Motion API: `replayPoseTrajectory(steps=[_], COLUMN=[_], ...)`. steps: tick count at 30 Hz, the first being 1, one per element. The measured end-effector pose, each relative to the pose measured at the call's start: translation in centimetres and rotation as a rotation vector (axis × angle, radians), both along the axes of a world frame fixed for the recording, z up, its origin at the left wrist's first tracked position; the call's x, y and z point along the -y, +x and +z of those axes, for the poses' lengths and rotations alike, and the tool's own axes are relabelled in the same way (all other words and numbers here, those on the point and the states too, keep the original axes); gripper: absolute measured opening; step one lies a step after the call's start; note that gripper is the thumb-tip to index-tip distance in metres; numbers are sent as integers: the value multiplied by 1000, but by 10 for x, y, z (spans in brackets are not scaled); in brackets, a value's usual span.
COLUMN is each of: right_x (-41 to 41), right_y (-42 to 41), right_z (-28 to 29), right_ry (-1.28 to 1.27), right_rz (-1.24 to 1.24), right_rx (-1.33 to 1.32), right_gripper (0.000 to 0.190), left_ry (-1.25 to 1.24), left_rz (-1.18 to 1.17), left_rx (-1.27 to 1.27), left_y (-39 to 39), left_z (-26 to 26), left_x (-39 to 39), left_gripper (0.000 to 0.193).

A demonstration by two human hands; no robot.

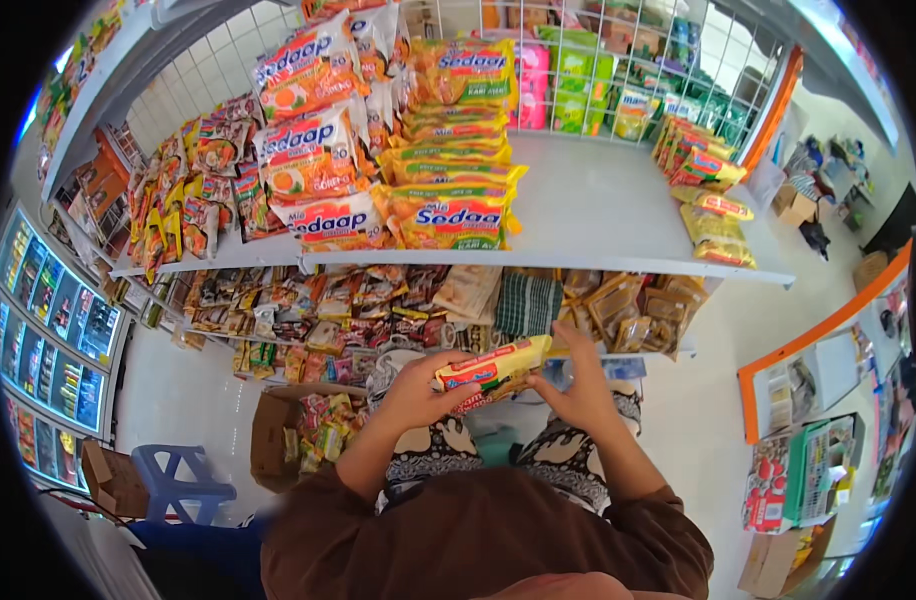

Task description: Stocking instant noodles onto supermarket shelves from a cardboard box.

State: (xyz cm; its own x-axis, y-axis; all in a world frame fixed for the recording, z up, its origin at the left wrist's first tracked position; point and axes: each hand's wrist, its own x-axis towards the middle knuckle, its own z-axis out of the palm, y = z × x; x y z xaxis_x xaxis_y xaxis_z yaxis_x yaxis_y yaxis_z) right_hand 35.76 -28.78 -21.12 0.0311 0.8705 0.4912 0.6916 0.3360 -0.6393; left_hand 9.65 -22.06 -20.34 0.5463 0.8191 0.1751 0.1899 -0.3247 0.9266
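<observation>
A yellow and red packet of instant noodles [495, 373] is held over my lap, below the shelf edge. My left hand [428, 394] grips its left end, thumb across the front. At its right end my right hand [578, 382] has thumb and fingers spread, the thumb by the packet's lower corner; whether it bears on the packet is hard to tell. Above, the grey metal shelf [593, 202] carries orange and white noodle packets [308, 150], yellow noodle packets [450, 217] beside them, and a short row of yellow and red packets [709, 210] at the right.
A lower shelf holds many sachets [353, 292], a folded green checked cloth [528, 304] and brown packaged goods [630, 311]. On the floor at the left are a cardboard box of packets [274, 442] and a blue plastic stool [180, 480]. A green crate [814, 472] stands at the right.
</observation>
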Motion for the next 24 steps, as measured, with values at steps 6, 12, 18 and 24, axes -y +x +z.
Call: replayPoseTrajectory(steps=[6, 12, 18, 24], right_x=[-8, -35, -119, -247], right_y=[3, 41, 93, 110], right_z=[92, 142, 185, 177], right_ry=[196, 407, 522, 322], right_rz=[144, 22, -190, -205], right_rx=[330, 336, 263, 397], right_gripper=[59, 35, 30, 34], left_ry=[462, 948, 1155, 1147], left_rz=[-88, 111, 342, 340], left_rx=[-130, -33, -424, -594], left_y=[26, 27, 39, 45], left_z=[72, 124, 150, 138], left_x=[-9, -43, -90, -106], left_gripper=[39, 66, 67, 72])
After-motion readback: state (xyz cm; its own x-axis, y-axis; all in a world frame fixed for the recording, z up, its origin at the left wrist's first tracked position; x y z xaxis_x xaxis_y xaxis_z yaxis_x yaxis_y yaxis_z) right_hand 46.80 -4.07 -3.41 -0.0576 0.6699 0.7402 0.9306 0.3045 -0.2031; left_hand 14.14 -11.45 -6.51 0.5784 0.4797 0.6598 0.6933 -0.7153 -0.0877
